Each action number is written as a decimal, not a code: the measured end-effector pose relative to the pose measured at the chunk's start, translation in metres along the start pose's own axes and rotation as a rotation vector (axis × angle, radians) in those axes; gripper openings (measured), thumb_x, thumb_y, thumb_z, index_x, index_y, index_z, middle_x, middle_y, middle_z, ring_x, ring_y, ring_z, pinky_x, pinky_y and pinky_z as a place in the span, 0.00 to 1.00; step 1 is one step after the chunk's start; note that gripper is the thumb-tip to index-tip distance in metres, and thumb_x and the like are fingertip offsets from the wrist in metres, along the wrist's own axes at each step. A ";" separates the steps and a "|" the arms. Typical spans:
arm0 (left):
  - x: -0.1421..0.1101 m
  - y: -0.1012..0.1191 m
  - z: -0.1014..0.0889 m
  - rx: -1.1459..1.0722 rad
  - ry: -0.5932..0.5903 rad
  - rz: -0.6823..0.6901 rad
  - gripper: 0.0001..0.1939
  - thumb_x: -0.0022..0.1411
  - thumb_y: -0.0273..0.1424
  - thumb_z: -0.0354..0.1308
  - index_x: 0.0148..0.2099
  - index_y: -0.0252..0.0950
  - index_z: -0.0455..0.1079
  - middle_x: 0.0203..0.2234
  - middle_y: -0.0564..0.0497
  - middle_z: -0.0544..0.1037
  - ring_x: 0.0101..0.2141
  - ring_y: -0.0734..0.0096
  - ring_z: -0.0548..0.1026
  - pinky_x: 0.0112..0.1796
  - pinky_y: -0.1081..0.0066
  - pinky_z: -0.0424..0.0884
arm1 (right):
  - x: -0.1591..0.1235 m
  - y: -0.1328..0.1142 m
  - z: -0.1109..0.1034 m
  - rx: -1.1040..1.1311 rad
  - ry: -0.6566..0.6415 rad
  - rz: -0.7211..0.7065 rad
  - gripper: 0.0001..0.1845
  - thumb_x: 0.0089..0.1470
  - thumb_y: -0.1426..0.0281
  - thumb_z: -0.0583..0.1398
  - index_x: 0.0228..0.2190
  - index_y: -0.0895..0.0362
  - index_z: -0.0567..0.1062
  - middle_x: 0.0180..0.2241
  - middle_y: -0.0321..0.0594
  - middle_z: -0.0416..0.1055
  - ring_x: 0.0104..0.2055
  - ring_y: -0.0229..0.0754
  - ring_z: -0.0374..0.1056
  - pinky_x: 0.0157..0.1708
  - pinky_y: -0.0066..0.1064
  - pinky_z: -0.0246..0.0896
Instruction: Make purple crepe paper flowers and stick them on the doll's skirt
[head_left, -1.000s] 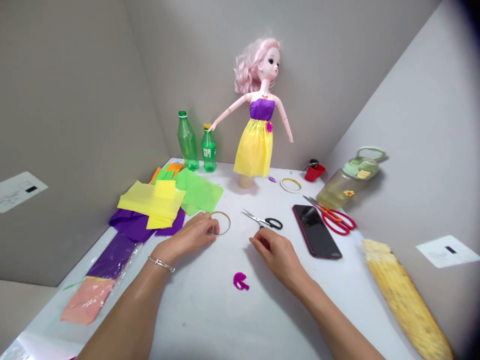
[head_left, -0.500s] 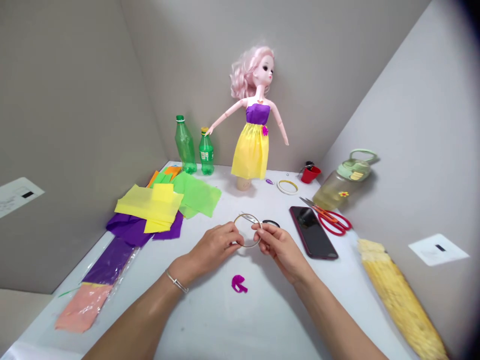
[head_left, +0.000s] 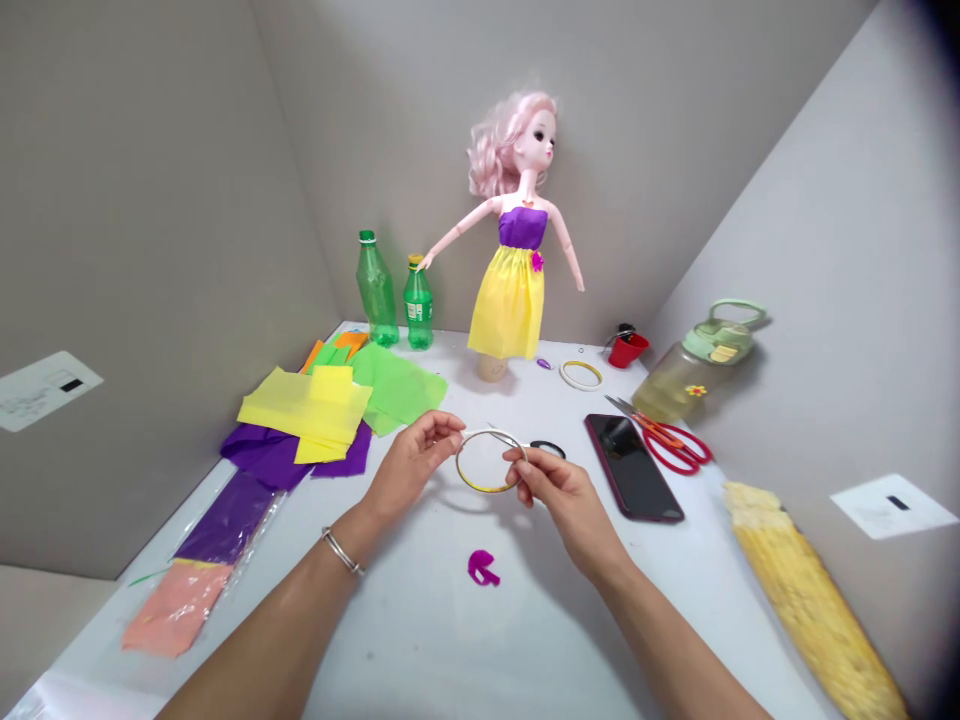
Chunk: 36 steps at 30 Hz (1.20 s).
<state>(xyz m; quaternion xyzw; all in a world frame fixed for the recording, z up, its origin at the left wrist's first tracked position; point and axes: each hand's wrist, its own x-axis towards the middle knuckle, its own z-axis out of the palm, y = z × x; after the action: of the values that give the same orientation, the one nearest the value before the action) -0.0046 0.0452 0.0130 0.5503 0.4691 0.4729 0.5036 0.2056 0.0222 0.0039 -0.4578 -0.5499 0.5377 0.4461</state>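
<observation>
While our left hand [head_left: 409, 462] and right hand [head_left: 559, 495] pinch opposite sides of the slim ring [head_left: 482, 489] in front of the doll [head_left: 507, 300], we do well to grip lightly and evenly, holding it clear of the black-handled scissors [head_left: 553, 447] lying nearer the doll.

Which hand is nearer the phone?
Right. The right hand is just left of the phone, holding the ring by its right side; the left hand is farther left, at the ring's left side.

Black-handled scissors [head_left: 548, 445], partly behind right hand [head_left: 561, 497]
</observation>
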 end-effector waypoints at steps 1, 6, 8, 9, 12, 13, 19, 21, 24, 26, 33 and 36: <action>0.000 0.002 -0.001 -0.063 -0.039 -0.031 0.10 0.58 0.35 0.60 0.41 0.36 0.69 0.33 0.52 0.74 0.37 0.69 0.73 0.43 0.68 0.67 | 0.001 0.002 -0.001 0.019 -0.004 0.003 0.16 0.56 0.58 0.61 0.40 0.57 0.77 0.30 0.38 0.71 0.26 0.35 0.60 0.27 0.29 0.57; -0.005 0.008 0.002 -0.415 -0.188 -0.167 0.12 0.56 0.34 0.65 0.40 0.36 0.68 0.34 0.53 0.73 0.36 0.71 0.76 0.44 0.68 0.69 | 0.005 0.010 -0.004 0.074 -0.031 0.022 0.17 0.57 0.58 0.60 0.41 0.58 0.76 0.30 0.37 0.70 0.26 0.34 0.59 0.27 0.28 0.55; -0.009 0.009 0.004 -0.467 -0.245 -0.193 0.12 0.56 0.32 0.65 0.41 0.37 0.68 0.33 0.54 0.73 0.35 0.72 0.76 0.43 0.69 0.69 | 0.005 0.011 -0.003 0.081 -0.053 0.033 0.17 0.57 0.59 0.60 0.41 0.58 0.76 0.30 0.37 0.70 0.26 0.34 0.59 0.28 0.28 0.55; -0.010 0.010 0.005 -0.477 -0.274 -0.202 0.12 0.57 0.32 0.65 0.41 0.37 0.67 0.32 0.53 0.74 0.34 0.72 0.76 0.42 0.70 0.70 | 0.005 0.011 -0.003 0.080 -0.065 0.037 0.17 0.57 0.59 0.60 0.42 0.58 0.76 0.30 0.37 0.70 0.26 0.34 0.59 0.28 0.28 0.55; -0.013 0.010 0.005 -0.513 -0.332 -0.192 0.09 0.59 0.33 0.63 0.40 0.36 0.67 0.32 0.51 0.76 0.35 0.70 0.77 0.41 0.69 0.70 | 0.005 0.010 -0.004 0.060 -0.074 0.028 0.17 0.58 0.58 0.60 0.42 0.57 0.76 0.31 0.37 0.70 0.27 0.34 0.59 0.28 0.28 0.55; -0.013 0.010 0.005 -0.526 -0.323 -0.175 0.09 0.59 0.32 0.63 0.39 0.36 0.67 0.33 0.51 0.75 0.36 0.70 0.77 0.42 0.68 0.70 | 0.005 0.009 -0.004 0.050 -0.062 0.017 0.17 0.58 0.58 0.60 0.42 0.57 0.76 0.31 0.37 0.71 0.27 0.35 0.59 0.28 0.28 0.56; -0.009 0.006 0.003 -0.424 -0.287 -0.151 0.10 0.62 0.36 0.60 0.36 0.34 0.69 0.30 0.49 0.77 0.35 0.67 0.77 0.44 0.65 0.69 | 0.005 0.004 -0.006 -0.075 0.037 -0.042 0.18 0.57 0.57 0.60 0.40 0.58 0.77 0.29 0.38 0.71 0.26 0.36 0.59 0.29 0.29 0.57; -0.009 0.007 0.003 -0.382 -0.294 -0.152 0.10 0.62 0.36 0.59 0.37 0.34 0.71 0.30 0.48 0.79 0.35 0.66 0.78 0.46 0.64 0.68 | 0.004 0.003 -0.006 -0.117 0.056 -0.071 0.18 0.57 0.57 0.60 0.40 0.58 0.77 0.29 0.38 0.71 0.27 0.37 0.59 0.29 0.30 0.59; -0.010 0.010 0.004 -0.356 -0.292 -0.157 0.10 0.61 0.36 0.60 0.38 0.33 0.72 0.30 0.47 0.80 0.35 0.65 0.78 0.47 0.64 0.68 | 0.003 0.004 -0.007 -0.172 0.084 -0.118 0.18 0.57 0.57 0.59 0.41 0.57 0.78 0.29 0.39 0.71 0.27 0.38 0.61 0.30 0.31 0.60; -0.010 0.011 0.004 -0.355 -0.288 -0.175 0.11 0.60 0.36 0.61 0.38 0.33 0.72 0.30 0.47 0.81 0.35 0.65 0.78 0.46 0.64 0.68 | 0.003 0.006 -0.008 -0.202 0.088 -0.138 0.18 0.58 0.58 0.58 0.42 0.56 0.78 0.30 0.39 0.71 0.28 0.38 0.61 0.30 0.31 0.61; -0.008 0.005 0.003 -0.375 -0.277 -0.178 0.08 0.59 0.34 0.62 0.33 0.35 0.68 0.29 0.50 0.78 0.37 0.65 0.78 0.47 0.63 0.68 | 0.002 0.004 -0.008 -0.298 0.064 -0.209 0.14 0.61 0.62 0.56 0.43 0.55 0.77 0.34 0.40 0.70 0.29 0.39 0.62 0.31 0.30 0.60; -0.007 0.003 0.002 -0.370 -0.296 -0.173 0.09 0.58 0.34 0.62 0.32 0.35 0.66 0.31 0.49 0.78 0.39 0.62 0.79 0.49 0.61 0.67 | 0.001 0.000 -0.009 -0.317 0.064 -0.239 0.12 0.61 0.63 0.57 0.41 0.54 0.77 0.34 0.39 0.69 0.31 0.39 0.63 0.32 0.30 0.60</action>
<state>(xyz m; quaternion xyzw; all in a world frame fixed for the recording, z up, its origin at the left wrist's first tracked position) -0.0034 0.0379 0.0159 0.4701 0.3409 0.4200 0.6974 0.2137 0.0249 0.0037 -0.4706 -0.6635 0.3729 0.4464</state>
